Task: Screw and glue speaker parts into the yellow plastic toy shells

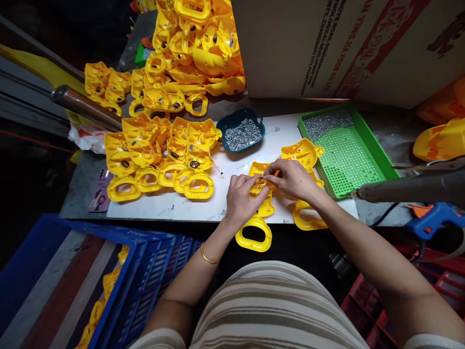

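Flat on the white sheet (pixel 203 203) at the near edge of the table (pixel 78 194): a yellow shell (pixel 258 169), mostly covered by both hands. Left hand (pixel 242 199) resting on its middle, thumb and forefinger closed on a thin wire (pixel 260 183). Right hand (pixel 292 178) meeting it from the other side, fingertips pinched shut on the same wire. Probably best done with small moves: pin the shell under the heel of the left hand, draw the wire gently rather than tug, and guide it low along the plastic to avoid a kink. Long axis running straight away from the body, toward the cardboard box (pixel 345 43). Loop handle (pixel 254 247) pointing back at the body and hanging past the table edge, broad end pointing away. Just to the right, a second shell (pixel 303 152) lined up much the same way. Beyond, a dark dish (pixel 221 132) of screws; farther right, a green tray (pixel 348 162).
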`<state>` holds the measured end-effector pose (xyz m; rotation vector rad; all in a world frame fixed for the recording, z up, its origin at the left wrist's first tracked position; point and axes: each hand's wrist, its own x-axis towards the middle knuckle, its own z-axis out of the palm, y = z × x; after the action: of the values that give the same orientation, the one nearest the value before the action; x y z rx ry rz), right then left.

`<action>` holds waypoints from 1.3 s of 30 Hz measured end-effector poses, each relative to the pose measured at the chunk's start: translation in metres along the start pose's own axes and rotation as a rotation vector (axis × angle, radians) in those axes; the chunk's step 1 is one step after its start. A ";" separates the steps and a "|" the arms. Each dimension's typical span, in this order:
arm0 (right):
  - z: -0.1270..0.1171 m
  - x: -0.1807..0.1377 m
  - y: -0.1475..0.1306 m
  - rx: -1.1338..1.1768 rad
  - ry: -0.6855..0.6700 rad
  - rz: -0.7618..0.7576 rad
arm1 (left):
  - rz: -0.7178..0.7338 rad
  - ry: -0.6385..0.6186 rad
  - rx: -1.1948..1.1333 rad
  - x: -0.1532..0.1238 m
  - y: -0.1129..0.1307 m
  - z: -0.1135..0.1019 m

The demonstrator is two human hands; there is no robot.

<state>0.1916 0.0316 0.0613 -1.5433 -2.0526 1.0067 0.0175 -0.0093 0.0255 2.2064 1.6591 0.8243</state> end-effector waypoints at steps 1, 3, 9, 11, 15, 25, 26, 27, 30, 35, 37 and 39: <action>0.001 0.000 0.001 0.003 0.001 -0.014 | -0.017 -0.013 0.017 0.002 0.000 0.000; 0.001 0.000 0.004 -0.004 -0.006 -0.058 | -0.054 -0.022 0.037 0.006 0.001 0.001; 0.001 0.000 0.008 -0.052 -0.006 -0.122 | -0.060 -0.002 0.149 0.012 0.007 0.004; 0.002 -0.002 0.006 -0.130 0.015 -0.117 | -0.039 0.007 0.199 0.012 0.007 0.006; 0.008 -0.010 -0.002 -0.376 0.030 -0.074 | 0.013 -0.025 0.271 0.011 0.006 0.006; -0.003 -0.009 -0.005 -0.278 -0.068 -0.109 | 0.215 -0.038 0.312 0.016 0.016 -0.005; -0.004 -0.009 -0.005 -0.260 -0.073 -0.104 | 0.231 -0.050 0.278 0.017 0.014 -0.004; -0.005 -0.008 -0.005 -0.239 -0.077 -0.100 | 0.239 -0.062 0.242 0.017 0.011 -0.002; -0.008 -0.007 -0.004 -0.160 -0.076 -0.111 | 0.246 -0.044 0.154 0.016 0.001 0.003; -0.008 -0.009 0.000 -0.111 0.020 -0.148 | 0.217 -0.019 0.066 0.013 -0.007 0.005; -0.007 -0.015 0.004 -0.124 0.115 -0.152 | 0.194 -0.045 0.055 0.013 -0.007 0.003; -0.006 -0.022 0.007 -0.175 0.183 -0.140 | 0.186 -0.065 0.072 0.014 -0.007 0.001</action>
<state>0.2072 0.0134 0.0626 -1.4893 -2.1298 0.6256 0.0152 0.0059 0.0247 2.4380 1.4935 0.7387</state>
